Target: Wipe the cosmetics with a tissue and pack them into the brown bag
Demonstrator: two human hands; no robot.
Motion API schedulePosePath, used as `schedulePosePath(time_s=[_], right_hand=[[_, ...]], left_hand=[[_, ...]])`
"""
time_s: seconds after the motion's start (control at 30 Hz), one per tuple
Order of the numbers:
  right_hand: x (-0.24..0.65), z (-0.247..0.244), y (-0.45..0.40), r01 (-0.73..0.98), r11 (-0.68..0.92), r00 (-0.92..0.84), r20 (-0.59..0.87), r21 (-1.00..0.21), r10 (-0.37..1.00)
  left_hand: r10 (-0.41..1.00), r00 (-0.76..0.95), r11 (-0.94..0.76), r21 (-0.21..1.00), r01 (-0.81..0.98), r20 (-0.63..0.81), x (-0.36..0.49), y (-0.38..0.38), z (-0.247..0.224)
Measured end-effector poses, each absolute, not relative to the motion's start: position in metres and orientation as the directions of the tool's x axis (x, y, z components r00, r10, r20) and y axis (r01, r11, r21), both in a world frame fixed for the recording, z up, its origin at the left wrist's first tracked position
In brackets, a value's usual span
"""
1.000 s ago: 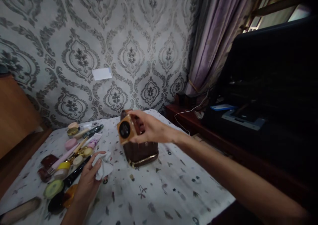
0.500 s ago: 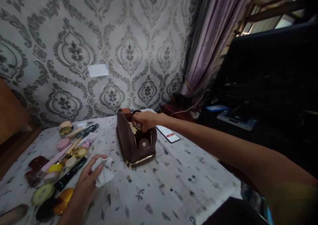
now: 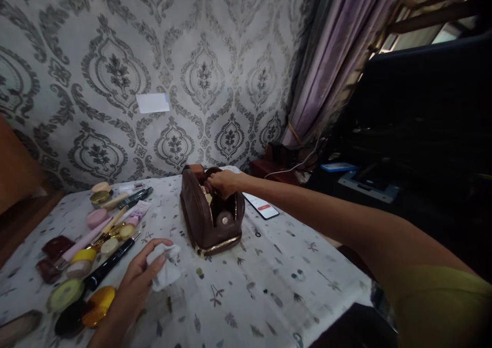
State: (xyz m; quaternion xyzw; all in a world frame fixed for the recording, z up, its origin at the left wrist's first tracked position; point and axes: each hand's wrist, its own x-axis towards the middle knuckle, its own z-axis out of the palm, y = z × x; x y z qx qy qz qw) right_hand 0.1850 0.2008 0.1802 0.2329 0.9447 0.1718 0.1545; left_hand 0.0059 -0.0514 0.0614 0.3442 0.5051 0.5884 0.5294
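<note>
A brown bag [image 3: 196, 212] with gold zippers stands unzipped on the patterned cloth. At its opening is my right hand [image 3: 225, 183], fingers curled; whatever they grip is hidden or too dark to make out. Left of the bag, my left hand [image 3: 144, 268] pinches a crumpled white tissue [image 3: 166, 273] just above the cloth. Beside that hand, on the left, lie several cosmetics, among them a black tube [image 3: 109, 263], a pink compact [image 3: 97, 218], a yellow-lidded jar [image 3: 83, 256] and an amber round item [image 3: 100, 304].
A phone [image 3: 261, 206] with a lit screen lies right of the bag, partly behind my right forearm. The patterned wall [image 3: 203, 76] rises behind the cloth-covered table [image 3: 277, 286]. A purple curtain [image 3: 326, 56] and a large dark object [image 3: 423, 97] are on the right.
My right hand has shifted slightly at the bag's mouth, and the shiny item seen under its fingers no longer shows clearly. My left hand with the tissue has moved slightly right.
</note>
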Motion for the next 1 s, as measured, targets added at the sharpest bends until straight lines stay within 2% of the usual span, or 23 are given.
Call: schedulePosePath(time_s=[0.17, 0.43, 0.6, 0.73, 0.83, 1.0], right_hand=[[0.182, 0.179, 0.206, 0.423, 0.820, -0.813, -0.237, 0.386, 0.532], [0.180, 0.166, 0.207, 0.444, 0.773, -0.795, -0.199, 0.453, 0.573], [0.179, 0.160, 0.209, 0.446, 0.756, -0.785, -0.196, 0.479, 0.588], [0.177, 0.159, 0.208, 0.455, 0.746, -0.774, -0.199, 0.486, 0.601], [0.176, 0.160, 0.208, 0.457, 0.746, -0.765, -0.215, 0.485, 0.608], [0.179, 0.160, 0.210, 0.465, 0.742, -0.751, -0.229, 0.483, 0.619]], left_hand=[[0.971, -0.202, 0.078, 0.966, -0.248, -0.130, 0.009, -0.053, 0.066], [0.969, -0.211, 0.101, 0.986, -0.130, -0.127, 0.011, -0.054, 0.070], [0.967, -0.245, 0.076, 0.997, 0.026, -0.068, 0.016, -0.057, 0.073], [0.954, -0.299, 0.042, 0.997, 0.062, -0.022, 0.022, -0.058, 0.074], [0.960, -0.278, 0.015, 0.993, 0.117, 0.018, 0.023, -0.057, 0.072], [0.982, -0.186, 0.054, 0.974, 0.218, -0.012, 0.016, -0.055, 0.065]])
